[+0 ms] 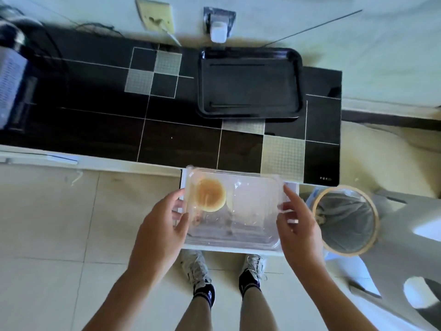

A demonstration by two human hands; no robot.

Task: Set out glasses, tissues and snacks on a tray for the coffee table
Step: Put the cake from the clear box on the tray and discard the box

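Two hands hold a clear plastic snack container [232, 209] above the floor, just off the counter's near edge: the left hand [160, 225] grips its left side, the right hand [298, 225] pinches its right side. One round golden cake [210, 195] sits inside. Farther back, a black tray [249, 82] rests on the dark tiled counter [95, 103], near its right end.
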